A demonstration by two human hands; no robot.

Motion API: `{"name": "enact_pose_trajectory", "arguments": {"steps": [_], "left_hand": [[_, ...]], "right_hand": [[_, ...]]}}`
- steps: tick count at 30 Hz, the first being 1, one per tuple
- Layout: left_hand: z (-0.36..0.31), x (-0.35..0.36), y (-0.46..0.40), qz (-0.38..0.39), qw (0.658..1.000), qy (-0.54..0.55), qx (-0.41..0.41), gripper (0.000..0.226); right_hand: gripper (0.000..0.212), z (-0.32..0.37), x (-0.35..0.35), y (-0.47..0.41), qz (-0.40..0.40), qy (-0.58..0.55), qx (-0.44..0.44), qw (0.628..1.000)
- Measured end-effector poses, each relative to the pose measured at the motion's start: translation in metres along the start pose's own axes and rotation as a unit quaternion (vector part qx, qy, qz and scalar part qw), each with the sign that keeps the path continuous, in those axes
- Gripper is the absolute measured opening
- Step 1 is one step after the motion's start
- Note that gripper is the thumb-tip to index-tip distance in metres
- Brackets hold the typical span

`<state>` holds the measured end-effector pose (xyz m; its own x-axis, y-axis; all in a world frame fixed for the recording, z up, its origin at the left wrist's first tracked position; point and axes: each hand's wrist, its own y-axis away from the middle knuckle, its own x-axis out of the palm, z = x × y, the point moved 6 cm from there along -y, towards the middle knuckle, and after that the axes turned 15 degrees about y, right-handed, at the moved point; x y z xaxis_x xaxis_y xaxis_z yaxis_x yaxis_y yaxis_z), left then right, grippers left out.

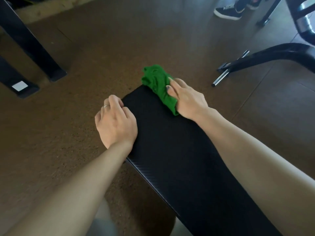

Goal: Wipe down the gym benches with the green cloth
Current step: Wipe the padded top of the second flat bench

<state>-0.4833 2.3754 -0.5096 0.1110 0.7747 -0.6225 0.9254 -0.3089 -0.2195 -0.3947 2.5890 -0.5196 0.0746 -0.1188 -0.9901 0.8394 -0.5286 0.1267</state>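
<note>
A black padded gym bench (170, 142) runs from the lower right toward the middle of the view. The crumpled green cloth (157, 82) lies on the bench's far right corner and hangs partly past the end. My right hand (189, 99) presses on the cloth's right side, fingers spread over it. My left hand (115, 123) grips the bench's left edge near the far end, fingers curled over the side, a ring on one finger.
Brown speckled rubber floor (102, 48) surrounds the bench. Black frame legs (34, 48) stand at the left. A curved black machine base with a chrome bar (220, 78) lies at the right. Another person's dark sneakers (228, 11) show at the top.
</note>
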Motion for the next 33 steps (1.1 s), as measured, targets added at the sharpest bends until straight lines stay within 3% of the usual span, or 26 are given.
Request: {"name": "enact_pose_trajectory", "arguments": {"steps": [4, 11, 19, 26, 28, 30, 33], "left_hand": [[0.001, 0.001, 0.0, 0.0, 1.0, -0.001, 0.006, 0.015], [0.003, 0.001, 0.0, -0.013, 1.0, 0.013, 0.018, 0.016], [0.005, -0.001, 0.0, -0.024, 0.999, 0.043, 0.002, 0.014], [0.009, -0.009, 0.001, -0.039, 0.989, 0.141, -0.028, 0.003], [0.02, -0.02, 0.002, -0.077, 0.959, 0.265, -0.07, 0.009], [0.043, -0.029, 0.003, -0.118, 0.887, 0.419, -0.153, 0.012], [0.094, -0.021, 0.015, -0.056, 0.808, 0.492, -0.319, 0.013]], "right_hand": [[0.048, -0.021, 0.008, 0.025, -0.003, -0.013, 0.083, 0.996], [0.06, 0.005, 0.006, 0.014, -0.009, -0.042, 0.083, 0.996], [0.057, 0.071, -0.002, -0.031, -0.07, 0.057, 0.008, 0.996], [0.052, 0.128, 0.007, 0.023, -0.083, -0.016, -0.109, 0.99], [0.053, 0.133, 0.01, 0.042, -0.085, -0.018, -0.113, 0.99], [0.053, 0.134, 0.011, 0.05, -0.078, 0.003, -0.11, 0.991], [0.053, 0.148, 0.008, 0.034, -0.053, 0.013, -0.09, 0.994]]}}
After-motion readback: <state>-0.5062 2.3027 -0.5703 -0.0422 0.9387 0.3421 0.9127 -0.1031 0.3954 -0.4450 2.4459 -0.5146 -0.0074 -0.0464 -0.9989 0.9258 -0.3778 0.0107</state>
